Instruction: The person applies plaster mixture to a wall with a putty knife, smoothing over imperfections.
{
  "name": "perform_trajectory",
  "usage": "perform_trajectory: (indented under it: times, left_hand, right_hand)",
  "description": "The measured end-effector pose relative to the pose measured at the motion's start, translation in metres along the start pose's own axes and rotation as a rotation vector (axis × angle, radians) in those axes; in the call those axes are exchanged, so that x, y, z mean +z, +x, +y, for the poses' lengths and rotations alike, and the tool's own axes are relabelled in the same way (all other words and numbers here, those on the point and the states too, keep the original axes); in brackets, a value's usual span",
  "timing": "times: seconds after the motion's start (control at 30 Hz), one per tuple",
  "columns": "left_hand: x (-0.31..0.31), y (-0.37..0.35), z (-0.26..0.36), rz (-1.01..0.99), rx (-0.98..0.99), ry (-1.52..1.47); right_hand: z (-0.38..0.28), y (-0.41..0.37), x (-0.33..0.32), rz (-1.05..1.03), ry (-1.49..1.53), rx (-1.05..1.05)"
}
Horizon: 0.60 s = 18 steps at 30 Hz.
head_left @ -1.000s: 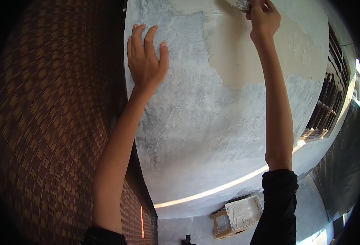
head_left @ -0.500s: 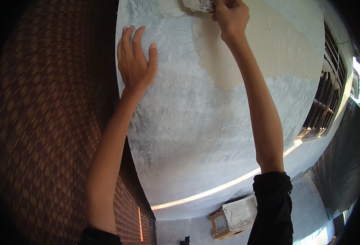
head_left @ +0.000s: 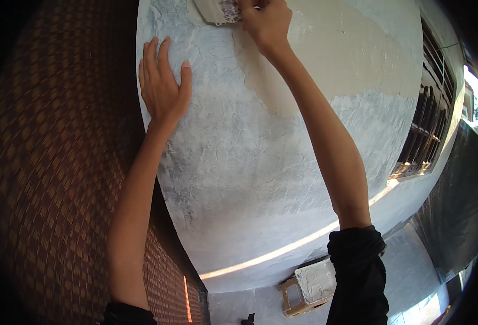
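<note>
R hand (head_left: 268, 24), at top of view, has its fingers curled tight round the grip end of a putty scraper (head_left: 209, 11); handle mostly hidden by the hand, so can't tell its shape. Scraper is up near top edge, L of the R hand, blade against or v. close to the wall (head_left: 249, 179) (can't tell exact contact), w/ pale putty smeared on it & thick white residue by the fingers.

L hand (head_left: 163, 89) is lower & further L, nr the wall's L edge: fingers extended, slightly spread, thumb out to the R, grasping nothing, laid on the bare grey-white surface.

Beige putty coat (head_left: 352, 59) covers the upper wall, mostly R of & behind the R hand, w/ a ragged lower edge; rest of wall is mottled grey/white. Thin sunlight strip (head_left: 282, 252) runs across lower wall.

Brown woven panel (head_left: 60, 162) fills L side. Barred window (head_left: 426, 124) on R, dark sheet (head_left: 455, 200) beyond. At btm, rect. tub (head_left: 316, 281) of whitish putty sits on/against a tan frame (head_left: 293, 298) on the grey floor (head_left: 233, 300), partly behind R black sleeve (head_left: 358, 276).
</note>
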State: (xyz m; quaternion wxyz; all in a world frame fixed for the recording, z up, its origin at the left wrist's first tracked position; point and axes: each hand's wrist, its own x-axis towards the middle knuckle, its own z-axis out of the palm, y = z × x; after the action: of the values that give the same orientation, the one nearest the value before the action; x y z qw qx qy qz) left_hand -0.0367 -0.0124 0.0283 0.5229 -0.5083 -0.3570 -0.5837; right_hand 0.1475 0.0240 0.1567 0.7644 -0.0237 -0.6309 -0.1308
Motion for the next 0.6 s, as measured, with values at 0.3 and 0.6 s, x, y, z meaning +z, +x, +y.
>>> perform_trajectory:
  times: [0.3, 0.6]
  left_hand:
    - [0.003, -0.002, 0.001, -0.016, 0.002, 0.034]
    - [-0.002, 0.001, -0.004, -0.068, -0.002, 0.041]
  right_hand:
    - [0.013, 0.039, -0.089, 0.375, -0.113, 0.273]
    - [0.026, 0.008, -0.033, 0.102, -0.225, 0.075]
